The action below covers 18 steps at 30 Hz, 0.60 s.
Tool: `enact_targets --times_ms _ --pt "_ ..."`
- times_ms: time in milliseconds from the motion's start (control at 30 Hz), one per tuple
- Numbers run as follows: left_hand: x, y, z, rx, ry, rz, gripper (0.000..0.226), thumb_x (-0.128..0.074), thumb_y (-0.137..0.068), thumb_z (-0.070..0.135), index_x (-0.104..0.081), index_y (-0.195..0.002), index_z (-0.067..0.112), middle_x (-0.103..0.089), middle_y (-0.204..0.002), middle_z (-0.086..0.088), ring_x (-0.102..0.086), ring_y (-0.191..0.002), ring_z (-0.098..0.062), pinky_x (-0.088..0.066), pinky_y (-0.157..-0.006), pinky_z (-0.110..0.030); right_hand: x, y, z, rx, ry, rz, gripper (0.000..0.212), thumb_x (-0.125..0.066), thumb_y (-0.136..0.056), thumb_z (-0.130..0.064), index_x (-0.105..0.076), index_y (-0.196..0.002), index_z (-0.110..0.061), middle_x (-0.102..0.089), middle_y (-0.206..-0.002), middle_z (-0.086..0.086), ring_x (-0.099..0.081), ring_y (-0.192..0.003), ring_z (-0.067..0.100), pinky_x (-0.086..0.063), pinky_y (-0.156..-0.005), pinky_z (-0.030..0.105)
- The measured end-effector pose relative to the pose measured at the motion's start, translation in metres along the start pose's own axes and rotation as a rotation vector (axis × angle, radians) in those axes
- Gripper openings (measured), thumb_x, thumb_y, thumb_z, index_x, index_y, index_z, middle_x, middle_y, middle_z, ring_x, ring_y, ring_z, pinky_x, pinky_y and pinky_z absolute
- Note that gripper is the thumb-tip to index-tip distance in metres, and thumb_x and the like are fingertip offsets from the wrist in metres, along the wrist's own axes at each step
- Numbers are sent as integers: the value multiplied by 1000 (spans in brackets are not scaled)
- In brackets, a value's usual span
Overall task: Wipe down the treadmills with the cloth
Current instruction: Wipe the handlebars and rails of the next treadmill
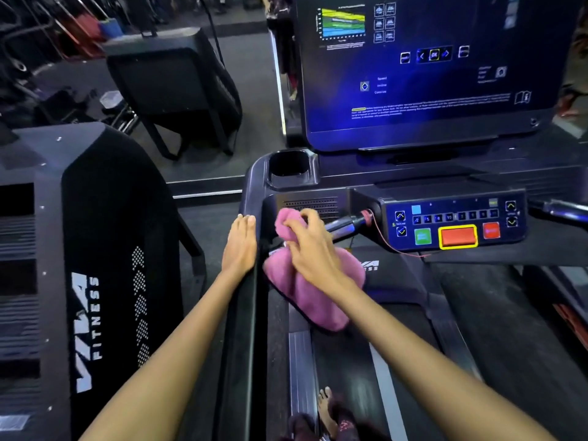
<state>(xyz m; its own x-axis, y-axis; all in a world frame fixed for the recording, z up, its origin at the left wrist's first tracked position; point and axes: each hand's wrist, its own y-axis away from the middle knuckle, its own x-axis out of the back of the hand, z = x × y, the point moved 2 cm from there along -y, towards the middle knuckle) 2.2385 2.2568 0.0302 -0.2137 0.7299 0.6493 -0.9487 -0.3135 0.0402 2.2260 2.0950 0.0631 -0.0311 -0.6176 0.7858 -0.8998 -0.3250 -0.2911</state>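
Gym floor, dark and rubbery, stretches to the far left behind a second treadmill (95, 281) marked with white lettering. On the near treadmill (477, 313), the right hand (313, 249) bunches the pink cloth (305, 297) in curled fingers beside the handlebar grip (346, 225). The left hand (239, 246) lies flat, fingers straight, on the side rail (245, 313). A lit console screen (429, 71) glows blue.

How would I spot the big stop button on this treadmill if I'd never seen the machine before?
Find the big blue-lit screen, then drop to the small control panel jutting out below it. The stop button sits in the middle of the panel's bottom row, between a green button and a smaller red one. It is the widest button there and the only one ringed in yellow.
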Motion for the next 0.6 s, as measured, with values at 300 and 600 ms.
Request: enact_targets --times_ms 300,600 --pt "-5 -5 -12 25 52 58 53 -16 -101 41 -35 -141 12 -27 -152 -5 -22 -141 -16 -15 -114 -30 -46 -6 11 253 686 -82 37 -66 -56 -41 -67 -88 -22 -61 -101 -1 -49 -86 26 -29 -70 35" --pt "-4 1 -2 -18 -15 66 53 -18 -102 36 -30 -143 6 -26 -153 -4 -16 -143 -12 -12 -116 -29 21 -8 86 -104 832 103 45 -71 -56 -39 -67 -98 -22 -62 -104 5 -55 -70 28 -42 -56 29"
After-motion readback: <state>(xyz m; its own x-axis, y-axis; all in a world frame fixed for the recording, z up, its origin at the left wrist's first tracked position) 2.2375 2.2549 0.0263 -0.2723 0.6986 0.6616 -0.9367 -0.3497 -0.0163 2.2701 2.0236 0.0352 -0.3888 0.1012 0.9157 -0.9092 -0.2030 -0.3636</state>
